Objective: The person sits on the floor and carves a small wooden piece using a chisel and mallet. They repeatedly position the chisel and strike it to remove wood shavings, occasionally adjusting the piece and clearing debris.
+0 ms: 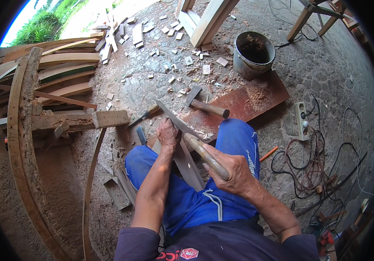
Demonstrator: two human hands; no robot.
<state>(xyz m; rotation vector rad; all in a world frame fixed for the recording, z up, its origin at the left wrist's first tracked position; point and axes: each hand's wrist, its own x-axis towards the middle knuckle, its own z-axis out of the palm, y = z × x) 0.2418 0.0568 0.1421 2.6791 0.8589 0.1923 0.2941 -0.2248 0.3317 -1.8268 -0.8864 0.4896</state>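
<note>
My right hand (234, 170) is closed round the thick wooden handle (206, 154) of a tool with a long, tapering grey blade (176, 117); its exact kind is unclear. The blade slants away to the upper left, past my left hand (168, 132). That hand is closed at the far end of a pale wooden piece (187, 165) held between my knees; its fingertips are partly hidden. Beyond it a wooden-handled chisel (153, 109) lies on the floor. A hammer (208, 107) rests with its handle across a reddish-brown board (261, 98), near my right knee.
Curved timbers (65, 74) are stacked at the left beside a long upright curved beam (17, 143). Offcuts (137, 32) and shavings litter the floor. A dirty bucket (254, 54) stands beyond the board. A power strip (301, 121) and tangled cables (308, 165) lie at the right.
</note>
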